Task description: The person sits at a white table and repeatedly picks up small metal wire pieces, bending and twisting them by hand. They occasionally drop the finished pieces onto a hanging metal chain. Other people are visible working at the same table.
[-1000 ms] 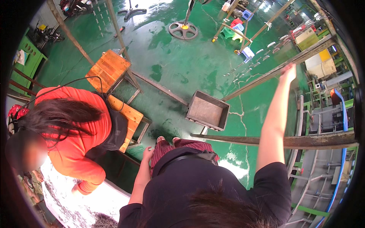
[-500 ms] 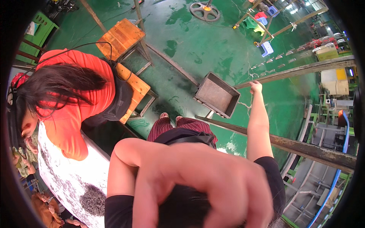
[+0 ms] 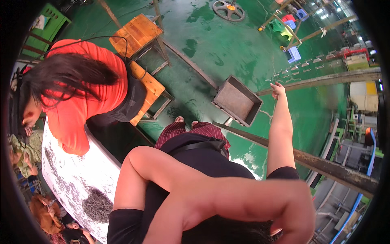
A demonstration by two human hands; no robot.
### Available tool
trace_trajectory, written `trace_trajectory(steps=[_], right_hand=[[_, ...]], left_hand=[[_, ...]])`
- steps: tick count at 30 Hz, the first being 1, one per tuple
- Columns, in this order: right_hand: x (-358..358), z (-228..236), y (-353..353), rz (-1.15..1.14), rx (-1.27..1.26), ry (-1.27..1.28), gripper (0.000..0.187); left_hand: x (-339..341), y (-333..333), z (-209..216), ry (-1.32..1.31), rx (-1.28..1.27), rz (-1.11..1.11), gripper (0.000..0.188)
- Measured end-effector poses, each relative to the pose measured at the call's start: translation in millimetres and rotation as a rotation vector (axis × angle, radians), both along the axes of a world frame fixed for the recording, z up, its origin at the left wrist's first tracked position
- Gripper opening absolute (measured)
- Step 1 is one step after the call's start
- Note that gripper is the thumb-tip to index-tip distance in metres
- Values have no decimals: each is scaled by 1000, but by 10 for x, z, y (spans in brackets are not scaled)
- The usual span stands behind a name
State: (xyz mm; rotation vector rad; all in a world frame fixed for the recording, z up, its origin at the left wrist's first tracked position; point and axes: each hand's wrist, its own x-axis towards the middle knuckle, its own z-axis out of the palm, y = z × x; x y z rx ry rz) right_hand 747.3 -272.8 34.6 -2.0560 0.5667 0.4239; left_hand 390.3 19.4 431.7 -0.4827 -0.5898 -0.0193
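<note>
My left hand (image 3: 243, 203) is very close to the view, large and slightly blurred, with the elbow bent. Its thumb and fingers arch wide apart, nothing shows between them, and the fingertips are partly cut off. Dark hair shows below the hand. Stretched far ahead, my right hand (image 3: 278, 90) has its fingers apart and appears empty. It overlaps the end of a long worn beam (image 3: 325, 81); whether it touches the beam I cannot tell. Nearby on its left is a grey rectangular bin (image 3: 237, 99) with nothing visible inside.
At left a person in an orange top (image 3: 105, 77) leans over a white table (image 3: 61, 171) bearing a pile of small dark pieces (image 3: 97, 205). Wooden stools (image 3: 136, 34) stand behind that person. Another beam (image 3: 333, 166) crosses at right. A spoked wheel-shaped base (image 3: 228, 10) rests on the green floor.
My left hand has shifted right and lower across the view, uncovering more of my black top. My right hand's fingers have spread more. The surroundings have shifted slightly right.
</note>
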Motion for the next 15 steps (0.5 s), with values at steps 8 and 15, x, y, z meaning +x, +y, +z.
trace_trajectory(steps=[8, 15], right_hand=[[246, -203, 263, -25, -70, -19, 66], [220, 0, 347, 412, -417, -258, 59]], left_hand=[[-131, 78, -391, -135, 501, 331, 70], [-41, 309, -777, -88, 715, 390, 72]])
